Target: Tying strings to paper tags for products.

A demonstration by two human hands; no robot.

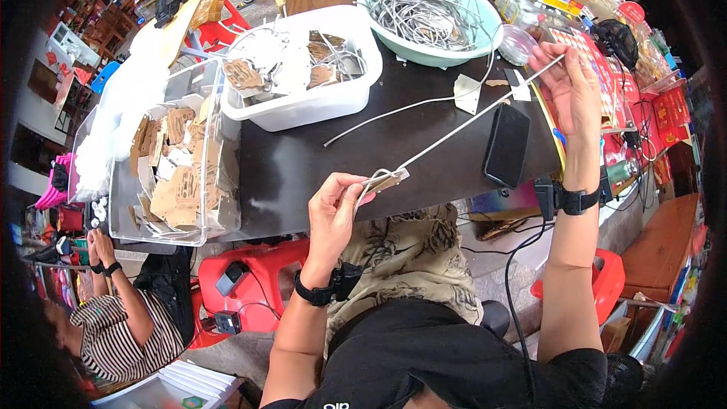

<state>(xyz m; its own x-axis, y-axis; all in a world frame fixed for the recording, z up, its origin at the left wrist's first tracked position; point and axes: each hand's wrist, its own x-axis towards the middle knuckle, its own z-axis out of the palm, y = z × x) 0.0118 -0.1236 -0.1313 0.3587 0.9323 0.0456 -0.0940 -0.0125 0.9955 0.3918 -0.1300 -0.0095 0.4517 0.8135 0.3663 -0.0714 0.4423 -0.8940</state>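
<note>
My left hand (333, 208) pinches a small cardboard piece (392, 180) above the near edge of the dark table. A thin grey cord (473, 123) loops around this piece. From there the cord runs straight and taut up to my right hand (573, 95), raised at the right side of the table, where my fingers hold it. Another length of grey cord (379, 113) trails over the tabletop from a pale green basin (462, 55) filled with tangled grey cords (428, 11).
A white tub (303, 110) and a clear plastic box (155, 231) hold cardboard pieces at the left. A black phone (506, 144) and white card scraps (467, 95) lie on the table (303, 174). A person in a striped shirt (125, 341) sits at lower left, near a red stool (254, 276).
</note>
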